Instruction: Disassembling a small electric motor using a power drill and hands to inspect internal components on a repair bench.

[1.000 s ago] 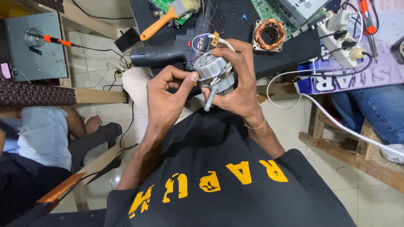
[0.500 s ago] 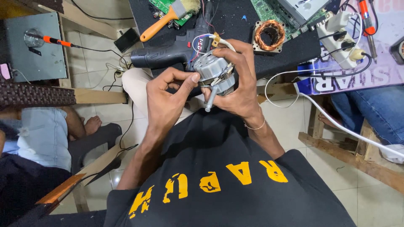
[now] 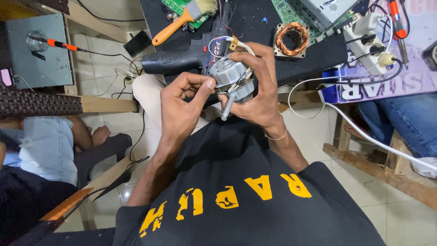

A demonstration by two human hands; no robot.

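Item: small grey motor (image 3: 230, 75), clasped by right hand (image 3: 257, 98), pinched by left hand (image 3: 182, 105). Risk judged: thin wires (image 3: 218, 43) strained if twisted.

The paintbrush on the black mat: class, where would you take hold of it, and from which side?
Probably the orange handle. The paintbrush lies flat and slanted, bristles up-right toward the green circuit board, handle pointing down-left past the mat's edge with free space around it. Come from the left, fingers closing across the handle's narrow width.
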